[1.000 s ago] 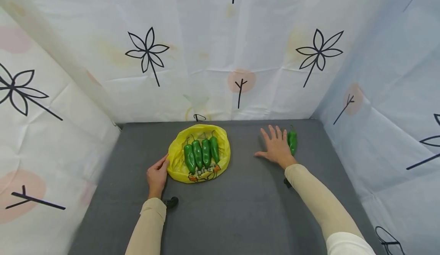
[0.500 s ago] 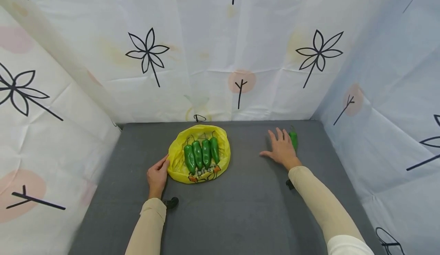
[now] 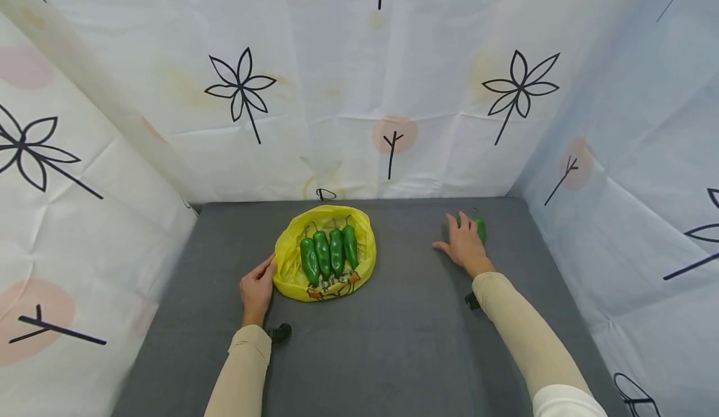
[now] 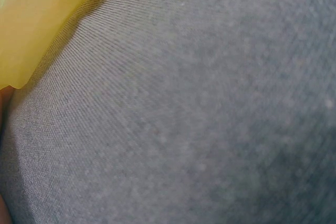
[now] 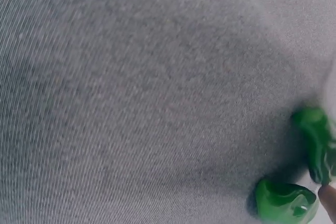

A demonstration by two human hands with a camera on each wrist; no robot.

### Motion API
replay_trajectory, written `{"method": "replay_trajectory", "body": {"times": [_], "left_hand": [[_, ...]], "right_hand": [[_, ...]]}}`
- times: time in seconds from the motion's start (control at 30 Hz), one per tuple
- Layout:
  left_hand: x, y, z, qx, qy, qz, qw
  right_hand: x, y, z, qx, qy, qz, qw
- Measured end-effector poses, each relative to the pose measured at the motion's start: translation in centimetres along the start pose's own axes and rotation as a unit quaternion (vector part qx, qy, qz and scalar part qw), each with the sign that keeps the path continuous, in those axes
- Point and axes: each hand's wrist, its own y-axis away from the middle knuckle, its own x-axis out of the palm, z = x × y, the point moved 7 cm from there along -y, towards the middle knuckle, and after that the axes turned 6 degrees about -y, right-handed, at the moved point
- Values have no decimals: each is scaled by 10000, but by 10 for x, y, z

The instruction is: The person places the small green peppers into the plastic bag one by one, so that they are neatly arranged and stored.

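Observation:
My left hand point(image 3: 256, 293) pinches the left rim of a yellow plastic bag point(image 3: 288, 279), whose edge is rolled open like a bowl. Several glossy green chili peppers point(image 3: 322, 255) lie side by side in it, stems away from me. Over at the back right, my right hand point(image 3: 466, 247) hovers palm down with thumb spread, covering most of one green pepper. Another green pepper point(image 3: 480, 228) shows just beyond its right side. The right wrist view has two peppers at the lower right, one nearer point(image 5: 283, 204) and one farther point(image 5: 314, 142), with a fingertip point(image 5: 329, 199) close beside them.
A dark grey cloth-covered table point(image 3: 371, 354) lies under everything. White fabric walls point(image 3: 337, 92) with printed flowers and twigs stand along its back, left and right sides. Dark wrist-camera mounts point(image 3: 279, 333) stick out from both wrists.
My right hand has shifted slightly right and its spread fingers have drawn closer together and bent over the pepper. The left hand and the bag have stayed in place.

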Motion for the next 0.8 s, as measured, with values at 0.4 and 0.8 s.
{"method": "replay_trajectory", "body": {"times": [0.4, 0.8], "left_hand": [[0, -1, 0, 2, 13, 23, 10000], [1, 0, 1, -85, 45, 107, 9999]], "right_hand": [[3, -3, 0, 354, -556, 59, 9978], [10, -5, -2, 774, -1502, 396, 9848]]}}
